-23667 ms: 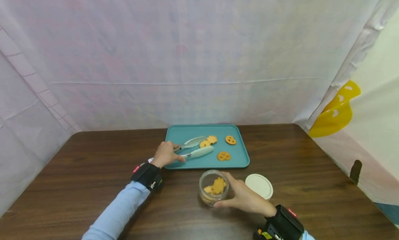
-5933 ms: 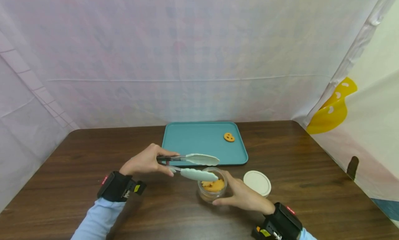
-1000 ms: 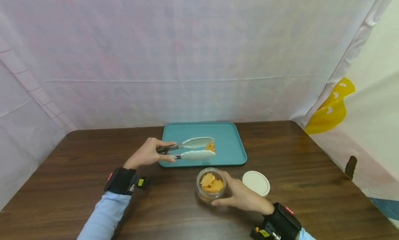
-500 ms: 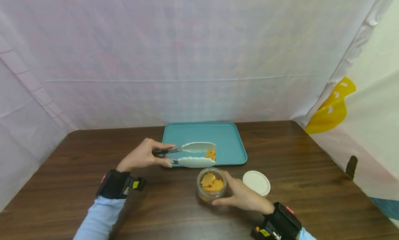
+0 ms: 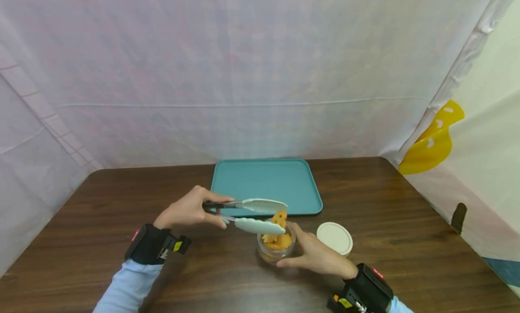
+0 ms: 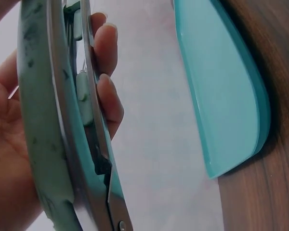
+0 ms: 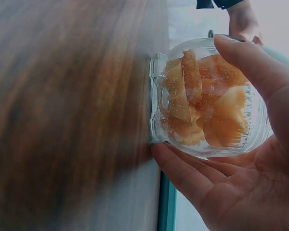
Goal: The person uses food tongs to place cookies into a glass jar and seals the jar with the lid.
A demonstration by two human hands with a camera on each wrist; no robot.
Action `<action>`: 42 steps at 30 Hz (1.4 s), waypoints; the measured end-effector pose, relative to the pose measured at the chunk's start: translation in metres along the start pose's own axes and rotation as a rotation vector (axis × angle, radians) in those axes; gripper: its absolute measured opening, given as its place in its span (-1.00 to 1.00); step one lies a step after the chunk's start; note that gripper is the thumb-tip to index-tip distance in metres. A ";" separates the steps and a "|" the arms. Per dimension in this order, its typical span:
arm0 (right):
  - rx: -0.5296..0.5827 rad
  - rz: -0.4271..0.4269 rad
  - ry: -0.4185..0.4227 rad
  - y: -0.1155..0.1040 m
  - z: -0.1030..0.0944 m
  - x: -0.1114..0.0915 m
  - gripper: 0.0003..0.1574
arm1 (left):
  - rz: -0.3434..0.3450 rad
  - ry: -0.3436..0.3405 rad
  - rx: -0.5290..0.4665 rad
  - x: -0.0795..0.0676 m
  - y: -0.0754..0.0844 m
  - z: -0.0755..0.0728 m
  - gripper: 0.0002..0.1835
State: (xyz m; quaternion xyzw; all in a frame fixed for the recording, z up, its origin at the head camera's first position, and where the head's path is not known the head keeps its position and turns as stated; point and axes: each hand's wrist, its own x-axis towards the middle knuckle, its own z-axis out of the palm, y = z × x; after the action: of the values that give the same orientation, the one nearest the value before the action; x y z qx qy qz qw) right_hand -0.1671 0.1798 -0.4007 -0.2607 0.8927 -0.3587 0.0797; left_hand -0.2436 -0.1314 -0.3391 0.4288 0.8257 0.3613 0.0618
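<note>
My left hand (image 5: 188, 211) holds a pair of tongs (image 5: 260, 225) with pale green tips. Between those tips, just over the mouth of a glass jar, is a pretzel-shaped cookie (image 5: 280, 217). My right hand (image 5: 314, 255) grips the jar (image 5: 268, 255) from the right, thumb and fingers around its wall. Several golden cookies (image 7: 202, 101) show through the glass in the right wrist view. In the left wrist view the tongs (image 6: 70, 120) lie across my palm, fingers around the far arm; their tips are out of that frame.
A bare teal tray (image 5: 264, 179) lies at the back of the brown wooden table (image 5: 122, 204). The round white lid (image 5: 335, 238) is on the table just beyond my right hand. Pale cloth (image 5: 227, 78) hangs along the table's back edge.
Several cookies lay on the tray at first; now none do. In the last second the tongs have carried the pretzel-shaped cookie from over the tray to the jar's mouth. The right hand stays put.
</note>
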 end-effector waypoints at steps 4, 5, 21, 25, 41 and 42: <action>0.002 -0.018 0.006 0.000 0.000 0.000 0.13 | 0.022 -0.028 0.012 0.001 0.002 0.003 -0.33; 0.006 -0.022 0.006 0.000 0.000 0.000 0.12 | 0.027 -0.030 0.017 0.001 0.002 0.003 -0.34; 0.019 -0.005 0.006 -0.001 0.000 -0.001 0.17 | 0.027 -0.046 0.036 0.000 0.004 0.006 -0.34; 0.033 0.014 0.000 -0.001 -0.001 -0.002 0.17 | 0.018 -0.050 0.036 -0.001 0.005 0.005 -0.32; 0.027 -0.026 0.010 0.000 -0.001 -0.001 0.07 | -0.031 -0.017 0.058 -0.009 0.007 -0.002 -0.27; 0.025 -0.026 0.010 0.000 -0.001 -0.001 0.07 | -0.036 -0.017 0.055 -0.010 0.007 -0.002 -0.27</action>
State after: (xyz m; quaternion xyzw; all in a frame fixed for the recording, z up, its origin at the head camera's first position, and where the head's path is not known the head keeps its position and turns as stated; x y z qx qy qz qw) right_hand -0.1665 0.1809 -0.4005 -0.2697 0.8850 -0.3721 0.0739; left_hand -0.2336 -0.1371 -0.3351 0.4183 0.8424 0.3337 0.0636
